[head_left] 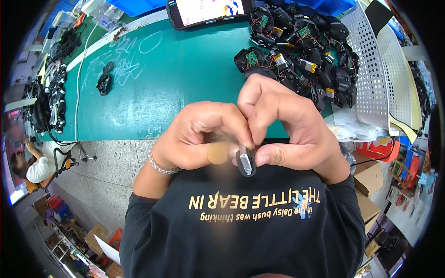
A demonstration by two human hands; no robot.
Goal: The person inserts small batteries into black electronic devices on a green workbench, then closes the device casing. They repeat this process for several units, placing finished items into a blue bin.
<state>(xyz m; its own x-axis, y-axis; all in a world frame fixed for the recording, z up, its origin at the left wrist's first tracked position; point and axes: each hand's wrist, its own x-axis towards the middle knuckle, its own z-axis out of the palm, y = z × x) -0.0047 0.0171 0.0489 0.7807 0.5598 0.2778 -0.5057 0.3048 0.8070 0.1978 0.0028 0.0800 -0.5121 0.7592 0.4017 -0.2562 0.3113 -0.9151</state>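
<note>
Close in front of my black shirt, both hands hold one small black oval part (246, 164) with a pale, shiny inner face. My left hand (199, 132) is closed on its left side, thumb and index finger pinching it. From the other side my right hand (294, 123) pinches it between thumb and fingers. The fingers hide the part's upper end. Beyond my right hand lies a heap of black plastic housings (340, 78), several with green circuit boards, red wires and silver battery cells showing.
A green-topped table (153, 88) spreads ahead. On it lie a small black piece (104, 83) at left and a phone (208, 13) at the far edge. A perforated white metal rack (371, 69) stands at right; black cables (55, 97) gather at left. Another person (41, 167) sits far left.
</note>
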